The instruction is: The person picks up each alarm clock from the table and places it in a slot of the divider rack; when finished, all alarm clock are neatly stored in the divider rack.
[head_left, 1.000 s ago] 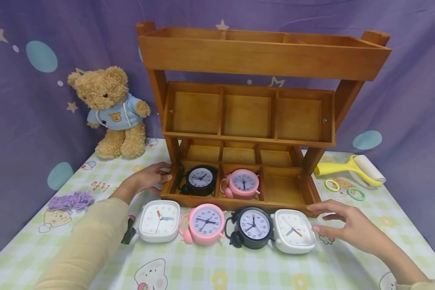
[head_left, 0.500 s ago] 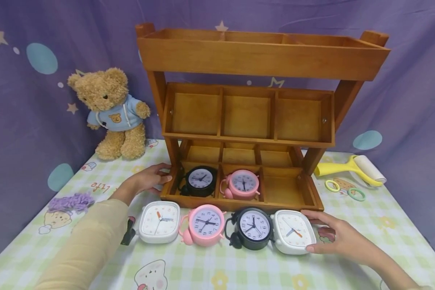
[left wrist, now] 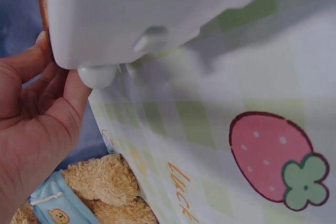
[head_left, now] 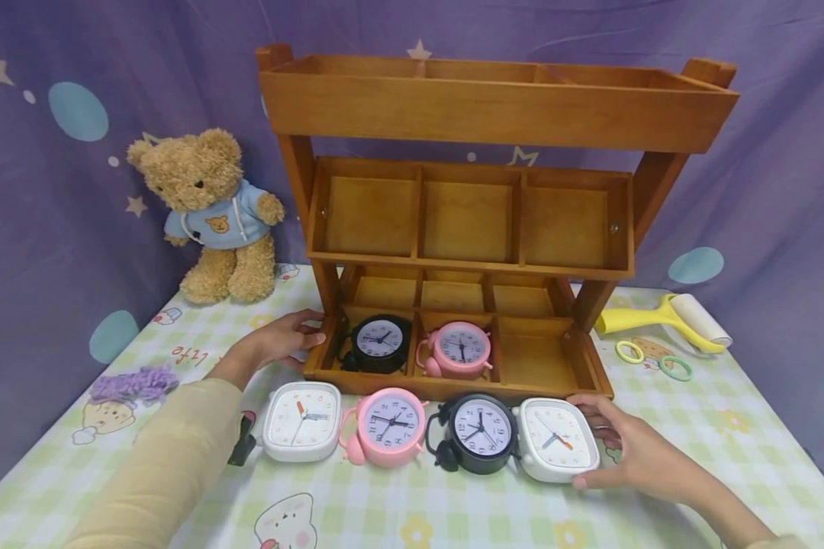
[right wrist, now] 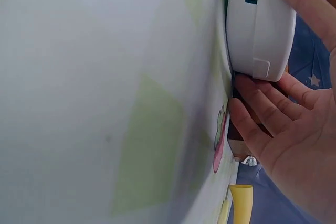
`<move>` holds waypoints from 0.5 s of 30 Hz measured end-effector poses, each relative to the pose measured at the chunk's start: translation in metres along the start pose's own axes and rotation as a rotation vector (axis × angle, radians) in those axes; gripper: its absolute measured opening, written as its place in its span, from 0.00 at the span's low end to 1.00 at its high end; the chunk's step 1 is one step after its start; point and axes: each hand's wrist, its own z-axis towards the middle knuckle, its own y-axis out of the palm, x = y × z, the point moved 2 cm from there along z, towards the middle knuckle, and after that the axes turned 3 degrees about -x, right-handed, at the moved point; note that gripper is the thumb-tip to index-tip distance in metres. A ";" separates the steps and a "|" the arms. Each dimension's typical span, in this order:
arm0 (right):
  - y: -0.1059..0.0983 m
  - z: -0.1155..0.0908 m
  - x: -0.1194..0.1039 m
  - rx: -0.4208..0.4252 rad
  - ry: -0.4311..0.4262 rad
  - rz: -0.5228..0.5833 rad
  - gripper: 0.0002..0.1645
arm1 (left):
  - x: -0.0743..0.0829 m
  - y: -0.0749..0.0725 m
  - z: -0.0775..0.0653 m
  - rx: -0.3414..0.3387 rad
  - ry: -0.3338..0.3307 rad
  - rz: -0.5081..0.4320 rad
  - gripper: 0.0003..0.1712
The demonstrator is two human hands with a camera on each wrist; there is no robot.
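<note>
My left hand [head_left: 284, 339] holds the lower left end of the wooden shelf rack [head_left: 501, 110], its thumb against the side. At the right end of a row of clocks, my right hand [head_left: 635, 450] grips a white square alarm clock [head_left: 558, 440], thumb on the near edge and fingers at the far edge. That clock's white side [right wrist: 262, 24] shows between thumb and fingers in the right wrist view. Left of it lie a black alarm clock [head_left: 481, 432], a pink one [head_left: 391, 425] and another white one [head_left: 304, 421].
In the rack's bottom tier sit a black clock [head_left: 379, 341] and a pink clock [head_left: 461, 348]; the right compartment is bare. Around it are a teddy bear [head_left: 213, 213], purple fuzzy item [head_left: 135, 383], yellow-handled lint roller [head_left: 666, 316], two rings [head_left: 674, 367] and a black item [head_left: 243, 440].
My right hand has moved left and toward me from beside the rack's right corner onto the white clock, its thumb and fingers now at the clock's edges. My left hand stays put.
</note>
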 end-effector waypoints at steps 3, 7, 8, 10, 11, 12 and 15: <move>-0.002 0.000 0.000 0.000 -0.014 -0.003 0.54 | 0.000 0.000 0.000 -0.001 0.002 -0.003 0.34; -0.005 -0.003 0.004 -0.017 -0.042 0.034 0.52 | 0.000 0.000 0.001 -0.003 0.007 -0.006 0.34; -0.006 -0.004 0.005 -0.024 -0.054 0.042 0.52 | 0.001 0.000 0.001 -0.004 0.009 -0.009 0.34; -0.008 -0.007 0.008 -0.033 -0.071 0.049 0.52 | 0.001 0.001 0.001 -0.005 0.009 -0.010 0.34; -0.009 -0.008 0.009 -0.037 -0.081 0.046 0.52 | 0.001 0.001 0.001 -0.005 0.009 -0.011 0.34; -0.010 -0.009 0.009 -0.042 -0.089 0.042 0.52 | 0.001 0.001 0.001 -0.005 0.009 -0.013 0.34; -0.012 -0.010 0.011 -0.065 -0.099 0.045 0.54 | 0.001 0.001 0.000 -0.004 0.009 -0.012 0.34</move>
